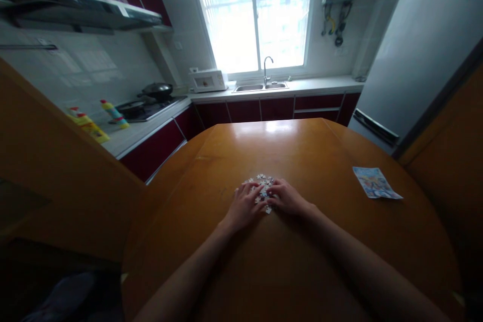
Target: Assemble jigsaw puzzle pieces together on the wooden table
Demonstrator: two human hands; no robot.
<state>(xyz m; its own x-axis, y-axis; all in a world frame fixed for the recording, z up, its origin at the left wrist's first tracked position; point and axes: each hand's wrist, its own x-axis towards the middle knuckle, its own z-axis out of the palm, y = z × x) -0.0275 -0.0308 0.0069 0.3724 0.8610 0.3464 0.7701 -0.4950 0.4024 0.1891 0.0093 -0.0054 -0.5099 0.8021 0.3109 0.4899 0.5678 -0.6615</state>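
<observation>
Closest to the camera, two bare forearms (196, 266) reach in over the wooden desk (302, 151). Far left, beyond the desk, are bottles (115, 113) with red caps. Next comes the left hand (243, 206), palm down, its fingers loosely spread and bent over the left side of a small heap of puzzle pieces (264, 192); whether they pinch one I cannot tell. The heap lies on the desk between the hands, a few pieces at its far edge and one just in front. The step in hand looks like gathering or sorting loose pieces. On the heap's right side, the right hand (289, 197) has its fingers curled and slightly apart, its hold equally unclear. The next move probably calls for a light fingertip touch, parting pieces without scattering them. Farther right, well apart, lies a printed sheet (375, 182), untouched.
</observation>
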